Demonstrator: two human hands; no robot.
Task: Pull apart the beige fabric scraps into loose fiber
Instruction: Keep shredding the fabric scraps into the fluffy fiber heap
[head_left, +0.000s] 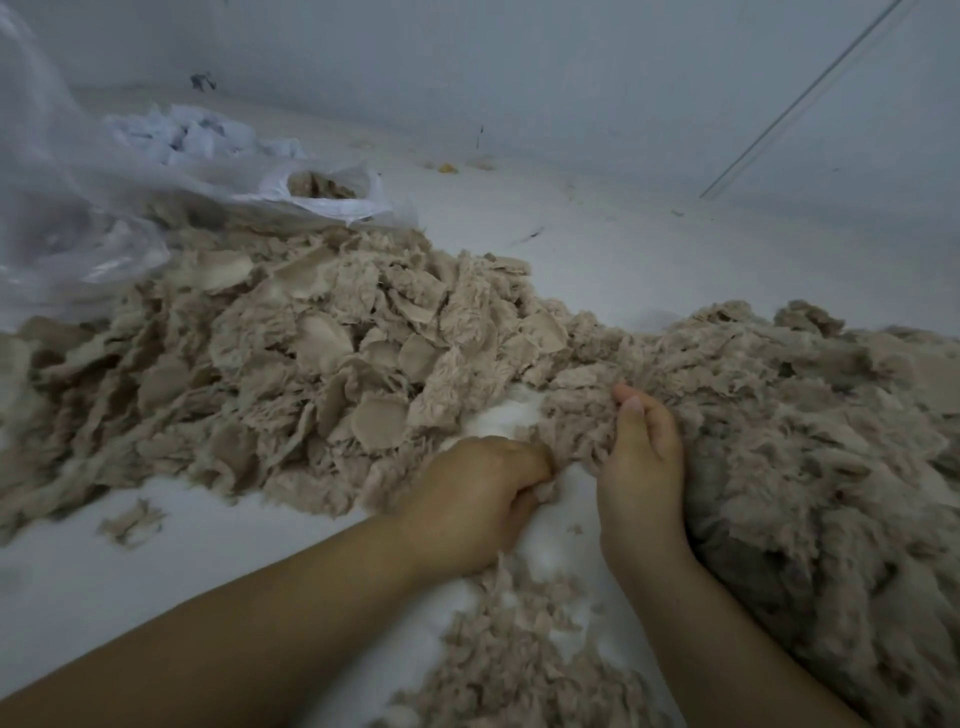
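Roughly midway by the look of it: a fluffy mound of loose fiber (810, 441) fills the right side of the white surface (156, 571), while a large heap of intact beige fabric scraps (311, 353) sits left of centre, untouched. Left hand (478, 504) and right hand (641, 467) each pinch one scrap (571, 441) between the piles.

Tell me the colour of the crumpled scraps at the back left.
White crumpled scraps, clearest in the head view.
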